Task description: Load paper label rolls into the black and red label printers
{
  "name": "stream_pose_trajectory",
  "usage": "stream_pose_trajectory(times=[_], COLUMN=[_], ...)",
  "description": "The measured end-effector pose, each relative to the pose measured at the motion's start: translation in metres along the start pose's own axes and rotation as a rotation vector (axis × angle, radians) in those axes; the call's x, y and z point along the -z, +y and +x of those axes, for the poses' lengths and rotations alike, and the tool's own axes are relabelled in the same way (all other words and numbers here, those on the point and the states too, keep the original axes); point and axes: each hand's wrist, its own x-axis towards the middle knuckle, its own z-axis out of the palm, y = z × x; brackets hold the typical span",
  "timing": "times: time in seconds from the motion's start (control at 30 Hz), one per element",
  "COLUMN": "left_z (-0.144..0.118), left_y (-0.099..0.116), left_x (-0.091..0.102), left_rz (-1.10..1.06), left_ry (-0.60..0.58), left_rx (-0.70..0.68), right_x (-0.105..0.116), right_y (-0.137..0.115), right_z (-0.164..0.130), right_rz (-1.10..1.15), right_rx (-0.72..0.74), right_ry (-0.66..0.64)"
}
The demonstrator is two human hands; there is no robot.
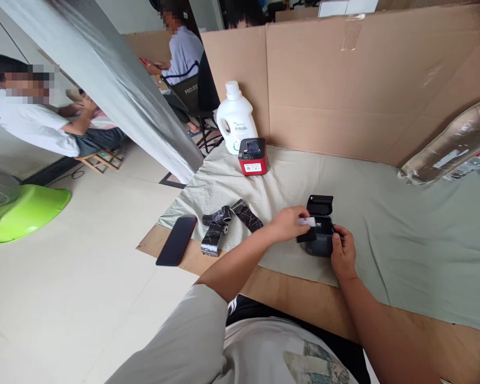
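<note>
Two hands of mine meet at the black printer, which sits lid-up on the grey cloth. My left hand pinches a small white label between thumb and fingers over the open top. My right hand curls around the printer's right side, gripping it. Black rolls and a phone lie to the left; a red printer stands behind.

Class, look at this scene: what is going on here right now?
A person sits at a cloth-covered board. The right hand steadies a small dark printer with its lid up, while the left hand holds a white slip over it. Dark rolls, a phone and a red printer lie nearby.
</note>
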Motion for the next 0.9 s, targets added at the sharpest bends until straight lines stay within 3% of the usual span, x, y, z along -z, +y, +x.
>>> stream_pose_trajectory(times=[0.13,0.23,0.33,0.43,0.53,0.63,0.7,0.8,0.9], left_z=[-0.056,-0.087,-0.101,-0.100,-0.091,-0.081,-0.078,-0.083,-0.095], left_y=[-0.052,-0.085,-0.103,-0.111,-0.121,-0.133,-0.138,-0.134,-0.112], left_x=[0.040,0.046,0.048,0.067,0.099,0.123,0.131,0.138,0.140], left_rz=[0.027,0.151,0.255,0.290,0.403,0.396,0.325,0.209,-0.147], left_ry=[-0.031,0.032,0.089,0.179,0.284,0.211,0.170,0.253,0.337], left_rx=[0.126,0.214,0.173,0.150,0.334,0.515,0.548,0.494,0.299], right_x=[-0.002,-0.004,-0.006,-0.006,-0.007,-0.008,-0.009,-0.009,-0.011], right_y=[0.001,0.002,0.003,0.005,0.008,0.011,0.013,0.013,0.014], right_z=[0.001,0.002,0.002,0.002,0.003,0.003,0.004,0.004,0.005], right_rz=[-0.011,-0.007,-0.002,-0.005,-0.008,-0.001,0.004,0.015,0.034], right_rx=[-0.005,0.004,0.010,0.017,0.032,0.039,0.036,0.037,0.043], right_ry=[0.023,0.034,0.046,0.055,0.060,0.069,0.068,0.068,0.078])
